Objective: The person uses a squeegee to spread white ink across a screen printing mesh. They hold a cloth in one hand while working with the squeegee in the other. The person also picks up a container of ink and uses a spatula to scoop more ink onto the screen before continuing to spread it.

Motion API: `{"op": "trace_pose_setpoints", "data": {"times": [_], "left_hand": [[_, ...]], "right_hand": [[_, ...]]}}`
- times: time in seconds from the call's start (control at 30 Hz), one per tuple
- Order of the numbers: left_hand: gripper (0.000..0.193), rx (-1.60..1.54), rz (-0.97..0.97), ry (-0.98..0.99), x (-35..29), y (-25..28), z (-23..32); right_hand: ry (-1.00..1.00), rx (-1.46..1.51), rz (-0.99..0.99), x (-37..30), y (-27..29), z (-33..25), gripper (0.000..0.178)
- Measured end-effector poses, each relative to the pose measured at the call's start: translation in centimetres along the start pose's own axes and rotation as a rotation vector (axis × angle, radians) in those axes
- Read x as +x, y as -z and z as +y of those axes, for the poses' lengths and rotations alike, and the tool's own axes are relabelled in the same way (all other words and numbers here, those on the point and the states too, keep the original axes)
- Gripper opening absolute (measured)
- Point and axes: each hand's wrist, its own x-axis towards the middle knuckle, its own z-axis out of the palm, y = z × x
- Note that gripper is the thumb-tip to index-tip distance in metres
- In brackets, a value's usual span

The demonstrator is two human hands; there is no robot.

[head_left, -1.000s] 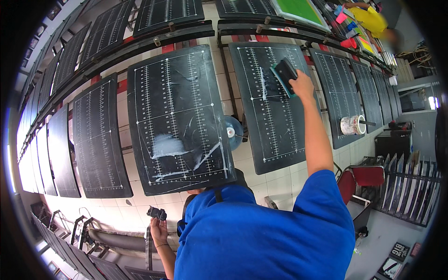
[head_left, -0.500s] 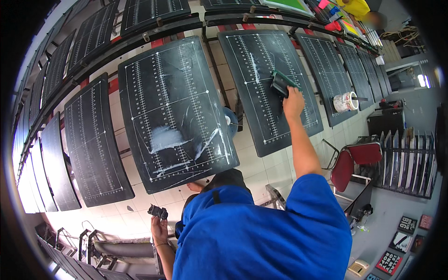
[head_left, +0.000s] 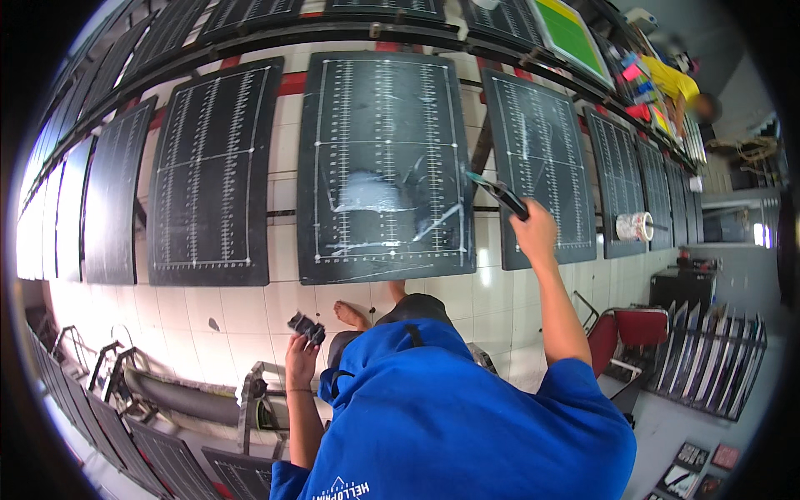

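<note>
My right hand [head_left: 536,232] is closed around the dark handle of a squeegee [head_left: 502,197] with a green edge. The squeegee is held edgewise, over the gap between two black printing boards, its tip near the right edge of the middle board [head_left: 333,108]. Whitish smears [head_left: 367,192] and pale streaks mark that board's near half. Fainter streaks show on the board to the right [head_left: 546,179]. Low at the left, away from the boards, my left hand [head_left: 302,360] grips a small black object [head_left: 307,327] whose kind I cannot make out.
More marked boards [head_left: 212,175] line both sides, with a dark rail [head_left: 275,35] behind. A paint-smeared white tub [head_left: 634,227] stands on a board at the right. Behind me are a roller frame [head_left: 183,398] and red chair [head_left: 640,327]. Another person in yellow [head_left: 671,82] is far right.
My right hand has lifted the squeegee off the right board and brought it toward the middle board, turning it edgewise. The view has swung left; my left hand still grips the black object.
</note>
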Motion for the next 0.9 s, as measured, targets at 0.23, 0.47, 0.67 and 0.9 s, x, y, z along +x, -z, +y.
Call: {"op": "trace_pose_setpoints", "data": {"times": [0.23, 0.47, 0.67, 0.9], "left_hand": [[0.015, 0.037, -0.147, 0.062, 1.6, -8.6, -0.1], [0.017, 0.008, -0.324, 0.109, 3.7, -9.9, -2.8], [0.013, -0.013, -0.331, 0.178, 3.5, -13.0, -3.2], [0.008, -0.078, -0.397, 0.165, 4.0, -14.8, -2.5]], "right_hand": [[0.612, 0.130, -0.016, 9.3, -9.6, -17.6, 0.032], [0.648, 0.106, -0.038, 2.4, -12.5, -20.4, 0.034], [0.627, 0.064, -0.198, -7.1, -9.4, -19.7, 0.038], [0.510, -0.083, -0.623, -3.7, -7.3, -22.1, 0.032]]}}
